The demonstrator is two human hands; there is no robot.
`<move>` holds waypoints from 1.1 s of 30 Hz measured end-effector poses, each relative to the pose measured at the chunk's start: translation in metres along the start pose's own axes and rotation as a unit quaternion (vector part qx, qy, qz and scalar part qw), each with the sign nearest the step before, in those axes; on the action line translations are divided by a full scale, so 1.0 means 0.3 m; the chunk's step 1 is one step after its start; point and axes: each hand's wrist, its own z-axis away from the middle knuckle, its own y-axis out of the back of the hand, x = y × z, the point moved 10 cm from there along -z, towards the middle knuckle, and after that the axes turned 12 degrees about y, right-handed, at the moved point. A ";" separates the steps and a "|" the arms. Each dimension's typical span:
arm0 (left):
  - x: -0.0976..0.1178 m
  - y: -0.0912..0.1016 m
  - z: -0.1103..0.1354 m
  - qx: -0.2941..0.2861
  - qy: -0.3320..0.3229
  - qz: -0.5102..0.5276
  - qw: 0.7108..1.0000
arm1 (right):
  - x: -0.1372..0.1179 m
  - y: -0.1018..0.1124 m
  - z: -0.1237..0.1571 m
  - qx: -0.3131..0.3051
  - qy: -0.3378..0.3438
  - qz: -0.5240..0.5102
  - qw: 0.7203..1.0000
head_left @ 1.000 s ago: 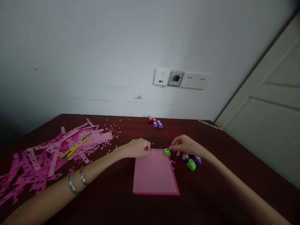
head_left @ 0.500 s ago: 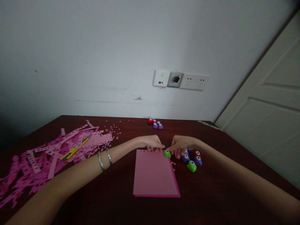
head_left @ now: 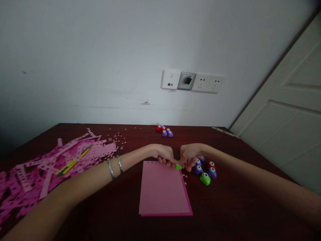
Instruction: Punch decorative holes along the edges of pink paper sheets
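Observation:
A small green craft hole punch (head_left: 178, 166) sits at the top right corner of a pink sheet of paper (head_left: 163, 190). Small holes run along the sheet's top edge. My left hand (head_left: 164, 155) comes in from the left, fingers curled at the paper's top edge and fingertips on the punch. From the other side, my right hand (head_left: 190, 156) is closed with its fingertips on the same punch, hiding its top button. A darker pink sheet (head_left: 190, 208) shows under the first one. Several punches, among them a second green punch (head_left: 205, 179), lie beside my right hand.
On the left lies a heap of punched pink strips (head_left: 50, 167) with a yellow cutter knife (head_left: 67, 167) on it. Paper bits (head_left: 119, 139) are scattered nearby. More red and purple punches (head_left: 164, 131) stand at the back, before the wall with sockets (head_left: 205, 83).
My fingertips have come together onto the green punch, covering its button, which showed before. The whole view has shifted slightly.

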 end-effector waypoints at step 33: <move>-0.034 -0.030 -0.059 -0.001 0.081 0.014 0.997 | -0.020 -0.034 -0.041 -0.074 -0.003 -0.016 0.997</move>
